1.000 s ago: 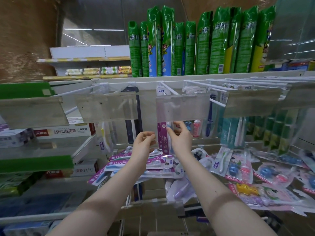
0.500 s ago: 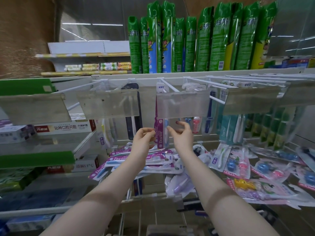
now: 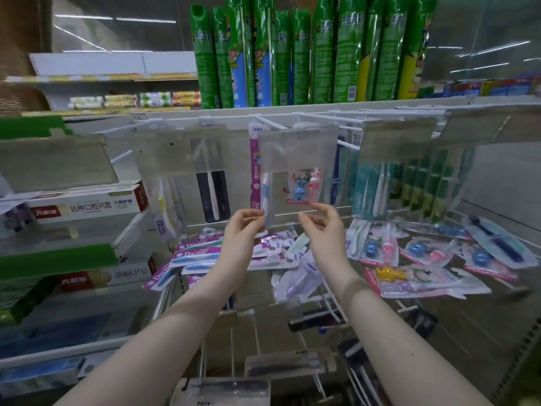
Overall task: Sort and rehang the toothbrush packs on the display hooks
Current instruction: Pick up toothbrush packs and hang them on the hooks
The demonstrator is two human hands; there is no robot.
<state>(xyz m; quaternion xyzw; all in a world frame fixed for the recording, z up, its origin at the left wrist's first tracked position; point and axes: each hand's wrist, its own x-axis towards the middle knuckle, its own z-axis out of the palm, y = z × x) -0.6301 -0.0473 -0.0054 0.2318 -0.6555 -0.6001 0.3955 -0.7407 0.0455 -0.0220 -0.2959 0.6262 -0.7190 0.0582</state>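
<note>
- Purple pack (image 3: 255, 171) hangs on its hook (image 3: 264, 122); my left hand (image 3: 244, 230) pinches its bottom edge.
- My right hand (image 3: 322, 227) is loose, holding nothing.
- Many loose packs (image 3: 424, 281) lie on the shelf (image 3: 468, 312), not hung yet.

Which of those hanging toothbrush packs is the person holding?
The purple-edged pack hanging in the middle: the left hand pinches its lower end. The other hanging packs go untouched; the right hand holds nothing.

Bunny pack (image 3: 304, 190), top behind tag holder (image 3: 297, 148)

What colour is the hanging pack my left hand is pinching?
Magenta-purple with white lettering: the pack, pinched at its lower end by the left hand. Head view.
</note>
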